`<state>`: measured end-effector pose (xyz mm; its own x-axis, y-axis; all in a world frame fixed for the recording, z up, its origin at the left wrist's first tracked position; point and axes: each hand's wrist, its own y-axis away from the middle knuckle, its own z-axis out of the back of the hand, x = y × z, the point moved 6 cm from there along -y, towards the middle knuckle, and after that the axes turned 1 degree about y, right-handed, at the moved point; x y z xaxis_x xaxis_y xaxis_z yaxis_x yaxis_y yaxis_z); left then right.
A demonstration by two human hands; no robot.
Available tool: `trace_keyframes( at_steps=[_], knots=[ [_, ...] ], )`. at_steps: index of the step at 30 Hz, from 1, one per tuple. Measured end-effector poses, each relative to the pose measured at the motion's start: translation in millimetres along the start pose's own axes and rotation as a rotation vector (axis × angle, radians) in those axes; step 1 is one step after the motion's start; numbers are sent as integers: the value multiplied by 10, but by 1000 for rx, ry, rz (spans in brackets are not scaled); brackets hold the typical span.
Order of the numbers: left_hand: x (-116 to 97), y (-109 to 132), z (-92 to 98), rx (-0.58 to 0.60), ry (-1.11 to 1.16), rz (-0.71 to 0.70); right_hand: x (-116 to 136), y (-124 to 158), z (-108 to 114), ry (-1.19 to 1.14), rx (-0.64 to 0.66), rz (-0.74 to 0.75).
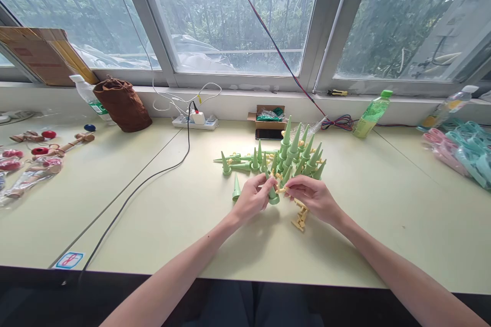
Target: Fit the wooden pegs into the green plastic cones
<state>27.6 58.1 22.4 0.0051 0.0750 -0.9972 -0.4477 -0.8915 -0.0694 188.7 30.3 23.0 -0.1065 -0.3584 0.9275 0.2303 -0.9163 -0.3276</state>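
My left hand is closed around a green plastic cone with a wider base, held a little above the table. Between the fingertips of my right hand is a small yellow plastic piece, which meets the cone's side; I cannot tell whether it is fixed in. Several loose yellow pieces lie in a small pile below my right hand. Behind both hands stands a cluster of green cones, some with yellow bits on them. One separate cone stands upright left of my left hand.
A small open carton and a dark phone sit behind the cones. The black cable runs across the table at left from a power strip. Green bottle and teal and pink items are at right; wooden toys lie far left.
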Motion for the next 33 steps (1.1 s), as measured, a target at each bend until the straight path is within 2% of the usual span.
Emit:
trace_keyframes(
  at_steps=[9,18,33],
  knots=[
    [10,-6,-8,10,0,-11,42,5,-20,99,20,74],
    [40,10,-35,38,-28,4,116,-1,-55,361,6,205],
    [67,18,-57,58,-36,-13,57,23,-57,444,3,193]
  ],
)
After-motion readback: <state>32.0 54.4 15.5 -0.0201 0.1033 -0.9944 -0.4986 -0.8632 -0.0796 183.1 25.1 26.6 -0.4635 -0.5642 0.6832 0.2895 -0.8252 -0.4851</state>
